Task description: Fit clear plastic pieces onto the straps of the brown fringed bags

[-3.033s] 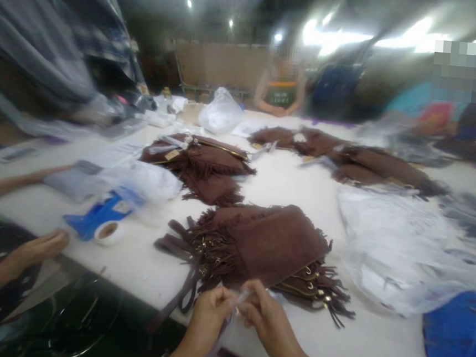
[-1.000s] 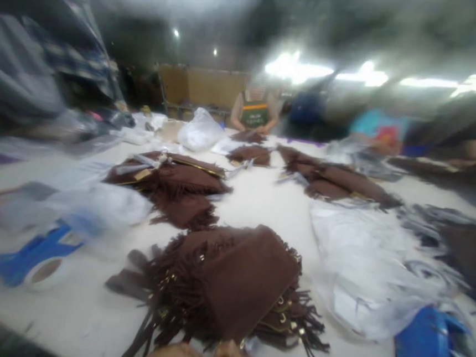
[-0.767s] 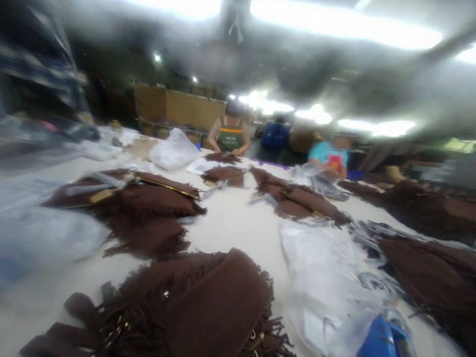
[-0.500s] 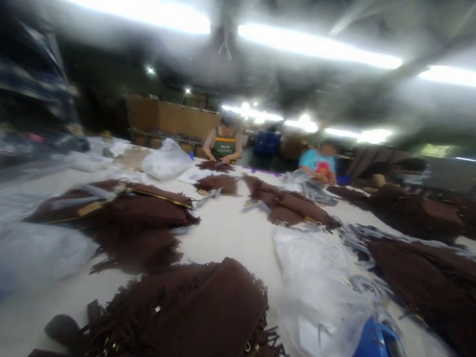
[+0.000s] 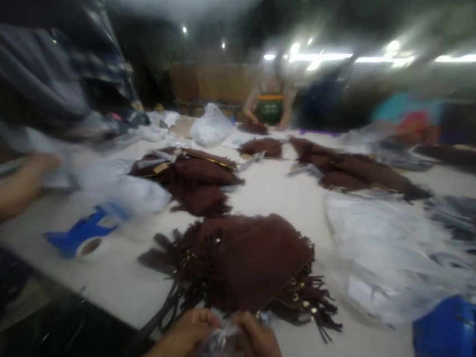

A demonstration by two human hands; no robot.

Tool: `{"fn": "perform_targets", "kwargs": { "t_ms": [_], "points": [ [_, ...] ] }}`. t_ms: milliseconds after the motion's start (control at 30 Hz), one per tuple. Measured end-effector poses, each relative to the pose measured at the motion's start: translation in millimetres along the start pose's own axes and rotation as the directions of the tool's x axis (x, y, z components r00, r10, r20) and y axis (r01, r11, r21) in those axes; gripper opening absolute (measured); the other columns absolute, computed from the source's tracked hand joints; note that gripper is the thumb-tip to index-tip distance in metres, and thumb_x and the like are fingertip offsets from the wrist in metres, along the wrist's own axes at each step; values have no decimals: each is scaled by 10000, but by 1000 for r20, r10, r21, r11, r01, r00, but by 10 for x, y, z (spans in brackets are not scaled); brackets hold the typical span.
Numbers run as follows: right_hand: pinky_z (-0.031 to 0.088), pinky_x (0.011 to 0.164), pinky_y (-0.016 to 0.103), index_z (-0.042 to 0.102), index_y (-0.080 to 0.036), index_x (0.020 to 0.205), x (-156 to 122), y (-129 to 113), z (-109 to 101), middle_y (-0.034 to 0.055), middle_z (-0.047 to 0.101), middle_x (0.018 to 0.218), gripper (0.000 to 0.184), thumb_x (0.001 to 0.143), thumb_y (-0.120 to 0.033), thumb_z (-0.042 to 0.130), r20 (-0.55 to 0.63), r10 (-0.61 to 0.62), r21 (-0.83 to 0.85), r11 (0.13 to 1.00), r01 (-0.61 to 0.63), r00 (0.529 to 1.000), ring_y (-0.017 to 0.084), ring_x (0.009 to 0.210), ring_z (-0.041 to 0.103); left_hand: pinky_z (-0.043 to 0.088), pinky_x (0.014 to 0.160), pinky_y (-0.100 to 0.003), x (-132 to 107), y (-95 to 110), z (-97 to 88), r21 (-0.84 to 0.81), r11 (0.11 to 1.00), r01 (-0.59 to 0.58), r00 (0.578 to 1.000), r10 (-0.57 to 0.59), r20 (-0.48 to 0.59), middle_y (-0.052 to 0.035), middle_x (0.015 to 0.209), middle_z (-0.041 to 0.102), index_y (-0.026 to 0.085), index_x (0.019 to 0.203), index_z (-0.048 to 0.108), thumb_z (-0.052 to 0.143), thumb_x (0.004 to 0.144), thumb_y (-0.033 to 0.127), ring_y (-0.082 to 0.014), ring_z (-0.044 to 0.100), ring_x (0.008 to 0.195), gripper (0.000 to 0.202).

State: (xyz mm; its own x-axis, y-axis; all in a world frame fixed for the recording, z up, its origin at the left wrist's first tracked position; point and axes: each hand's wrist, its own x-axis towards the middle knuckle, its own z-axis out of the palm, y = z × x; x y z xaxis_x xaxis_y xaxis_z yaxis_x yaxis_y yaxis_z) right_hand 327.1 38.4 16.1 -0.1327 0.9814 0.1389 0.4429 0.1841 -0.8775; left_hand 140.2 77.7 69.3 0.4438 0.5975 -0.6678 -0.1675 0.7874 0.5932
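Note:
At the bottom centre, my left hand (image 5: 185, 338) and my right hand (image 5: 260, 344) are close together with their fingers pinched. Between them is a crumpled clear plastic bag (image 5: 208, 352), blurred, with something purplish showing in it. Both hands seem to grip its upper edge. Just beyond my fingertips lies a pile of dark brown fringed fabric bags (image 5: 251, 257) with small gold-coloured metal rings. Dark straps (image 5: 163, 311) trail from the pile over the table's front edge.
On the white table (image 5: 257, 191), a blue tape dispenser (image 5: 70, 236) sits left and a blue object (image 5: 442, 346) right. Clear plastic bags (image 5: 397, 259) lie at right. More brown bags (image 5: 196, 177) lie beyond. A co-worker's arm (image 5: 23, 184) reaches in from the left; other people work opposite.
My view has turned left and down. Both my hands and the plastic bag have come into view at the bottom. The co-worker's arm and the left tape dispenser now show more fully.

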Motion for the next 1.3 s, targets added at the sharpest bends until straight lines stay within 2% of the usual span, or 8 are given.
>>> {"fn": "perform_targets", "kwargs": {
  "t_ms": [67,200,333,433,667,900,1133,1300],
  "points": [
    [477,611,219,547,-245,962,-57,22,89,-13,649,719,190,898,-168,385,29,8,0,1000,-8,1000,134,623,624,500,552,-283,-26,-37,-27,47,989,-137,989,139,-49,-12,636,638,151,822,570,703,765,291,-165,620,541,200],
    [453,639,222,522,-238,1002,-91,45,44,-2,639,760,206,915,-145,360,62,-6,-14,1000,7,998,138,657,619,512,572,-299,-94,-47,12,199,966,-167,981,184,-70,-18,676,629,149,877,593,634,810,459,-176,639,576,320],
    [437,618,230,510,-227,1008,-79,30,28,-8,618,703,211,906,-130,354,70,-28,-79,996,33,997,152,642,615,480,526,-255,-90,-71,23,347,921,-176,977,206,-52,-11,644,617,136,835,613,669,779,423,-171,640,549,298],
    [434,620,233,508,-223,1010,-69,30,37,-2,625,714,214,889,-119,366,65,-42,-111,993,49,997,159,655,620,420,445,-215,-41,-73,7,403,908,-110,988,143,-52,-31,597,633,132,767,610,684,744,343,-175,630,498,224],
    [424,595,219,501,-230,959,-75,20,53,-15,618,679,221,857,-89,364,18,-60,-106,992,62,998,149,618,608,538,526,-318,51,-42,-17,113,991,71,993,-80,84,-99,637,672,79,693,638,684,680,184,-188,634,498,115],
    [419,601,218,508,-241,934,-84,22,82,-23,621,684,188,887,-120,371,27,-22,-56,998,24,999,144,627,599,546,589,-309,146,-137,-52,-15,983,181,978,-179,103,-72,665,644,60,809,661,646,792,258,-130,602,509,199],
    [408,589,216,511,-236,923,-97,61,85,-18,633,718,146,915,-167,383,21,-21,-24,999,22,1000,139,633,593,528,580,-306,209,-186,-12,-68,982,178,967,-162,195,-26,640,596,102,816,643,664,781,223,-77,485,441,127],
    [422,599,221,531,-233,953,-112,103,101,-16,644,718,179,925,-167,366,13,11,-18,1000,-11,1000,142,639,600,535,638,-334,199,-286,-41,-83,990,117,977,-99,190,-51,693,616,90,840,650,671,795,245,-110,551,514,163]
  ]
}}
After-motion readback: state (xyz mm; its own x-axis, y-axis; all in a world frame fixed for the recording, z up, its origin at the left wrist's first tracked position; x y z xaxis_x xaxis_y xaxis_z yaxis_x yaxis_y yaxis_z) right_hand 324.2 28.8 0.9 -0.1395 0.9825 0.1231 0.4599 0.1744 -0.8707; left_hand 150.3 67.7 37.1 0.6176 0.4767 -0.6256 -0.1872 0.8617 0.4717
